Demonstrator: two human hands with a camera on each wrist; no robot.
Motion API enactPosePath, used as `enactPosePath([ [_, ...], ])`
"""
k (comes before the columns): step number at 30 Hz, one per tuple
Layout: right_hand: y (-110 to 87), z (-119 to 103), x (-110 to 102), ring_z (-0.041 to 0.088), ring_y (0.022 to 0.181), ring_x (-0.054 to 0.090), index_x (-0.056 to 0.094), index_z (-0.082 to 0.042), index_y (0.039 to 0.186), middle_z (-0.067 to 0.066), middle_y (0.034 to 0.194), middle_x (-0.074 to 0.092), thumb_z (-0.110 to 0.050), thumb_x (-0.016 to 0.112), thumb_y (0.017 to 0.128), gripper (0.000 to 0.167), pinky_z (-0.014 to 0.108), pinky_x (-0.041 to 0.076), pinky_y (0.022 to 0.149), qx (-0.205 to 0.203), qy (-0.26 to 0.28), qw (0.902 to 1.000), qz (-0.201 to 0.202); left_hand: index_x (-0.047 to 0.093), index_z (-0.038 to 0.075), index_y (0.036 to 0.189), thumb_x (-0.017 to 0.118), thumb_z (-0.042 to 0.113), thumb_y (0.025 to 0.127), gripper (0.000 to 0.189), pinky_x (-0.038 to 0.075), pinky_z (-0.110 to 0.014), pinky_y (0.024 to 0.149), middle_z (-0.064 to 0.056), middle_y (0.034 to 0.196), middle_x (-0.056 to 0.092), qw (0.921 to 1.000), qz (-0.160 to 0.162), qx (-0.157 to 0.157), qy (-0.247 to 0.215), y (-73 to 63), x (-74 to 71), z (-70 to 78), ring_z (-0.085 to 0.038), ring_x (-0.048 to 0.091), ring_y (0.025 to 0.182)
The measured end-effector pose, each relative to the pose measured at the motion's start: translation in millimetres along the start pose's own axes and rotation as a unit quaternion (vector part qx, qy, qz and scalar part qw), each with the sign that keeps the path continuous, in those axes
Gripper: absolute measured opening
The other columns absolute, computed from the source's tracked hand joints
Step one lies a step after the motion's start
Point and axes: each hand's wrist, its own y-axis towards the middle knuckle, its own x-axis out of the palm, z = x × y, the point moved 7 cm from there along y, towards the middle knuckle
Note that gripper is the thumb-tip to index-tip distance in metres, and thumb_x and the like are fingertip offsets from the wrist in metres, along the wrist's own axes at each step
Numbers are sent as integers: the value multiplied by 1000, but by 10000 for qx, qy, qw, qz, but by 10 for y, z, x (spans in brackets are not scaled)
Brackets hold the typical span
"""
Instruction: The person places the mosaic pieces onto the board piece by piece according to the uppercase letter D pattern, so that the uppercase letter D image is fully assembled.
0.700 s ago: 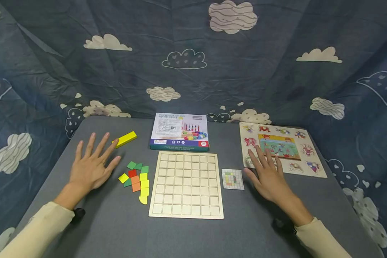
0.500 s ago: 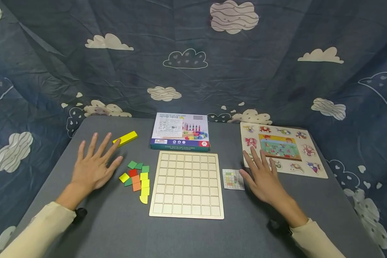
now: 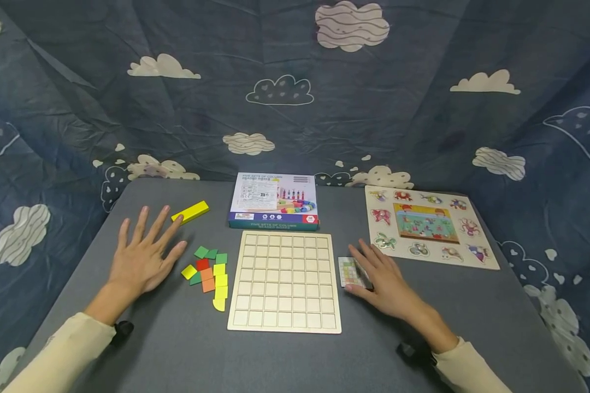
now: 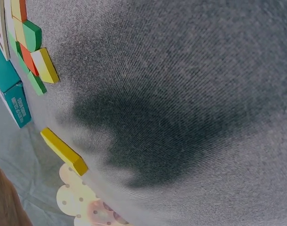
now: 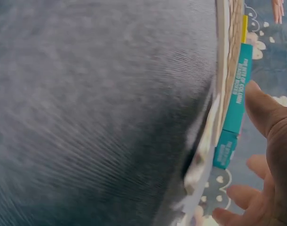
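Note:
My right hand (image 3: pixel 385 284) hovers with fingers extended over the small paper card (image 3: pixel 348 271) printed with a coloured grid, covering its right part. In the right wrist view the thumb (image 5: pixel 263 106) and fingertips reach in from the right, holding nothing. Left of the loose pieces, my left hand (image 3: pixel 142 259) is spread wide, palm down, with nothing in it. Its index fingertip overlaps the near end of a yellow block (image 3: pixel 192 212). Several green, red, orange and yellow tiles (image 3: pixel 207 275) lie in a cluster between the left hand and a wooden grid board (image 3: pixel 284 281).
Behind the grid board lies a flat cardboard box (image 3: pixel 273 202) with bead pictures. A wooden animal puzzle board (image 3: pixel 428 226) lies at the right back. A cloud-patterned cloth (image 3: pixel 285 49) hangs behind the grey table (image 3: pixel 285 360).
My right hand has moved left and nearer to me, off the puzzle board and over the paper card. The left hand stays almost where it was.

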Motion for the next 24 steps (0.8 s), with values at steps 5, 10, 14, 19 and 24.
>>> enactPosePath([
  [5,5,12,93,49,148,19,27,-18,159,20,164,21,-47,74,87,90,74,17,110,-109,236,9995,-178,11,25,162,18,62,103,70,-11,-63,117,-2,169,-11,10000,-6,-7,-13,-9,15,-3,-33,-22,152],
  [10,42,5,158,49,148,21,29,-16,158,22,163,23,-46,75,87,90,74,18,109,-239,675,9971,-259,10,26,162,18,63,103,70,-12,-63,117,-4,170,-6,10000,0,-31,-26,-5,31,-7,-36,-18,153],
  [14,75,13,189,49,148,21,29,-16,158,23,163,22,-43,77,85,92,74,18,109,-329,1018,9936,-363,8,27,162,18,62,103,69,-14,-62,117,-3,169,-8,10000,-19,-27,-25,-11,35,-4,-36,-19,153],
  [19,110,36,169,51,146,23,30,-11,157,26,161,25,-30,82,83,92,73,19,110,-407,1174,9914,-402,8,26,162,20,61,104,69,-20,-60,116,-1,169,-12,10000,-22,-29,-80,-16,35,-6,-34,-22,152],
  [24,186,29,124,49,142,33,34,-3,154,25,156,37,-23,83,82,88,69,23,111,-462,1063,9929,-258,10,25,162,25,58,104,68,-19,-60,116,-3,169,-10,9999,5,-43,-98,-15,27,-11,-35,-21,152],
])
